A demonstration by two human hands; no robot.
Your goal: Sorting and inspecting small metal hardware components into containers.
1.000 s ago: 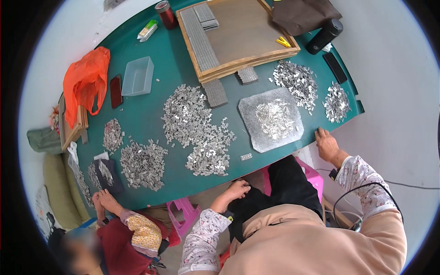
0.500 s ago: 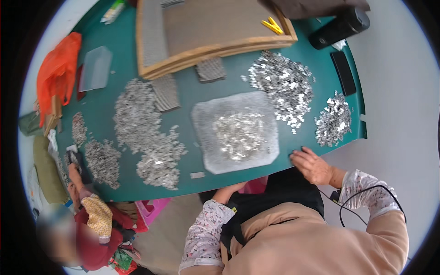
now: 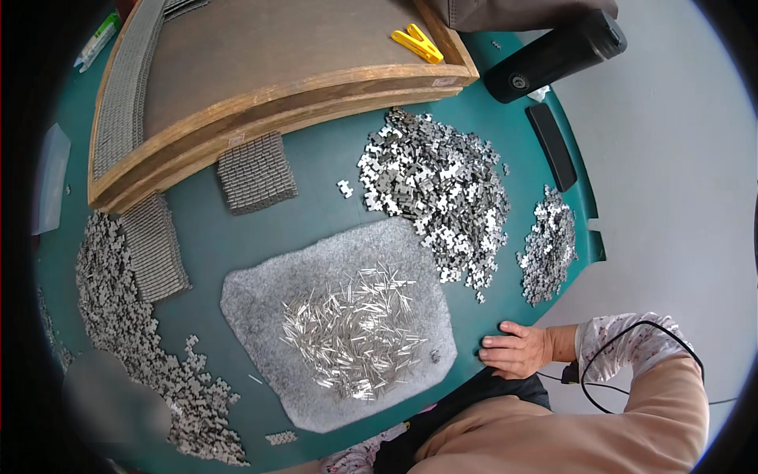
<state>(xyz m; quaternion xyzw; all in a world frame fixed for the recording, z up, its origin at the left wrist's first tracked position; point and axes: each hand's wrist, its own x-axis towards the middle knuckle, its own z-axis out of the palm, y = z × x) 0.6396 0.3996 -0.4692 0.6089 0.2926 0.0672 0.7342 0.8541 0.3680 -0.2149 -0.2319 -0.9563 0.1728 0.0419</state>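
My right hand (image 3: 517,349) lies flat on the near edge of the green table (image 3: 332,170), fingers stretched out, holding nothing. Just left of it is a grey felt mat (image 3: 260,300) with a heap of thin metal pins (image 3: 355,332) on it. Beyond the hand spreads a big pile of small notched metal pieces (image 3: 442,182), with a smaller pile (image 3: 549,245) to its right. My left hand is out of sight; only a patterned sleeve (image 3: 355,460) shows at the lower edge.
A wooden tray (image 3: 276,87) with a yellow clip (image 3: 417,43) fills the far side. Linked metal strips (image 3: 257,172) lie beside it. Another pile of pieces (image 3: 126,332) runs down the left. A black bottle (image 3: 553,55) and a black flat case (image 3: 553,146) sit far right.
The view has closed in on the table. My right hand has slid left along the table edge toward the mat. My left hand, seen below the edge before, has dropped out of view.
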